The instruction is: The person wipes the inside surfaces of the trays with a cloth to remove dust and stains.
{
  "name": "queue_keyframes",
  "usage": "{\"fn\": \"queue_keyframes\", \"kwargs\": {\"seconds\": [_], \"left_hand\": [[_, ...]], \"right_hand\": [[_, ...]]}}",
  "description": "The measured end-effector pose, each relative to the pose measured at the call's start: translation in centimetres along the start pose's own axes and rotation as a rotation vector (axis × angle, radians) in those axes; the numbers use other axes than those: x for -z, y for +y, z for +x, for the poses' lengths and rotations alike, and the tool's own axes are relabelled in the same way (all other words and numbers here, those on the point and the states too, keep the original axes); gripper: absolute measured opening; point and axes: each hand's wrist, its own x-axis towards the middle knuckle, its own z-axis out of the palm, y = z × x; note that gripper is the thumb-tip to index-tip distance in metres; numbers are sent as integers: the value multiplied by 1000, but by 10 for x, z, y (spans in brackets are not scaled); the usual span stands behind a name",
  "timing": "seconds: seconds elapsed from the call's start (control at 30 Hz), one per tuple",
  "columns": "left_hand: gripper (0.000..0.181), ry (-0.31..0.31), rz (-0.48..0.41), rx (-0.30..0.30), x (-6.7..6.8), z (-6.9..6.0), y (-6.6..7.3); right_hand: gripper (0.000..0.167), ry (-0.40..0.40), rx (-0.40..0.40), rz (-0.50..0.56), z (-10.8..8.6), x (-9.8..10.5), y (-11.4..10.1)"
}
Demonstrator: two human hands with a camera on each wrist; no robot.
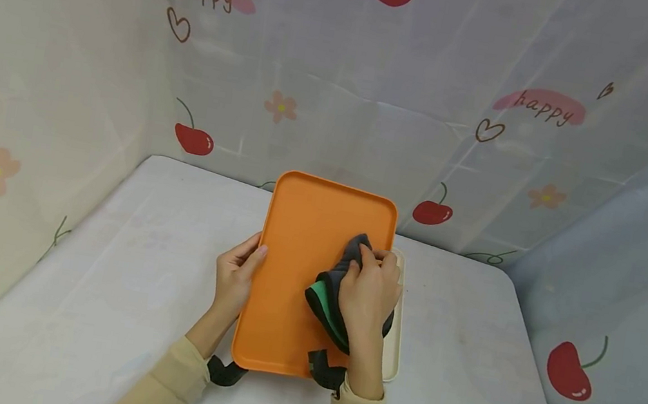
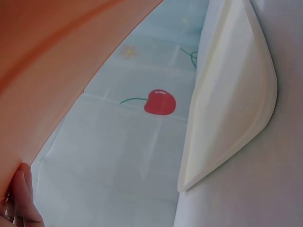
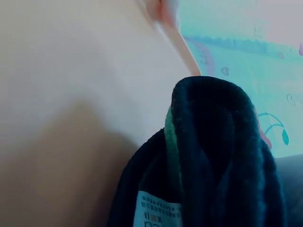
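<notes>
An orange tray [image 1: 296, 261] is lifted at a tilt, its inner face toward me in the head view. My left hand [image 1: 234, 272] grips its left edge, thumb on the rim; in the left wrist view the tray's underside [image 2: 47, 61] shows beside the fingers. My right hand [image 1: 370, 293] holds a folded dark grey cloth [image 1: 350, 253] with a green layer and black edging against the tray's right half. A white printed label [image 3: 156, 210] shows on the cloth in the right wrist view. Some right fingers are hidden by the hand and cloth.
A cream tray [image 1: 394, 342] lies on the white-covered table [image 1: 463, 362], mostly behind the orange one. Curtains [image 1: 340, 93] printed with cherries and flowers stand at the back and both sides. Black straps [image 1: 326, 372] hang at both wrists.
</notes>
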Motion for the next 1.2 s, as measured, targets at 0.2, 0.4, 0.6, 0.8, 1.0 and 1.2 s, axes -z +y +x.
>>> {"fn": "queue_keyframes", "kwargs": {"seconds": [0.2,0.4,0.6,0.8,1.0,1.2], "left_hand": [[38,3,18,8,-1,-1,0],[39,1,3,22,-2,-2,0],[38,10,12,12,-4,-3,-2],[38,2,25,1,-6,-4,-1],[39,-60,-50,-25,-7,-6,-2],[38,-94,-96,-44,-7,-6,-3]], "right_hand": [[29,33,88,8,-8,-8,-9],[27,78,214,8,-16,-16,-20],[26,68,313,-29,-21,-20,-32],[27,23,379,-71,-23,-20,-43],[27,2,479,-99,-24,-21,-52],[25,0,558,-103,-24,-22,-57]]}}
